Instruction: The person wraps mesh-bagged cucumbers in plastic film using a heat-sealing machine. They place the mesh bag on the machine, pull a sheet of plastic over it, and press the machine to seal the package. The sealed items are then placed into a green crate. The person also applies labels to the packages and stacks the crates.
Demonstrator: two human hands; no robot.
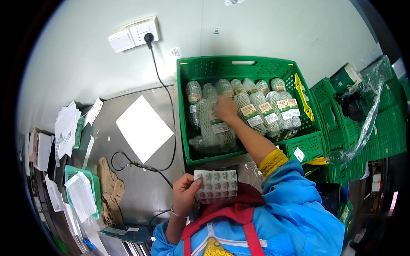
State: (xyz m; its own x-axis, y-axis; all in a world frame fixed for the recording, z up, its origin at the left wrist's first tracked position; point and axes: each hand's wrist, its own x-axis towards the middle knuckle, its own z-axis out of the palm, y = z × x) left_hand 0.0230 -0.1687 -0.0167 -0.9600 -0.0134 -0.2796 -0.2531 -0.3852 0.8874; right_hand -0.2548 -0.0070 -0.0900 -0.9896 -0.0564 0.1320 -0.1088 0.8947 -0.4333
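Observation:
My left hand [184,194] pinches a sheet of small round stickers [216,184] at its left edge, low in front of my body. My right hand [225,109] reaches into the green crate [183,132], its fingers curled at the label of a mesh-wrapped package [215,130]; whatever is between the fingertips is hidden. Several more pale packages [252,113] in foam netting, with labels, lie in rows inside the crate. A yellow piece [303,96] runs along the crate's right end.
A steel table [102,141] carries a white sheet [144,128], a black cable [171,106] plugged into a wall socket, loose papers [66,128], a teal basket [96,198] and a tan cloth [109,192]. Green crates [329,119] with plastic film stand at the right.

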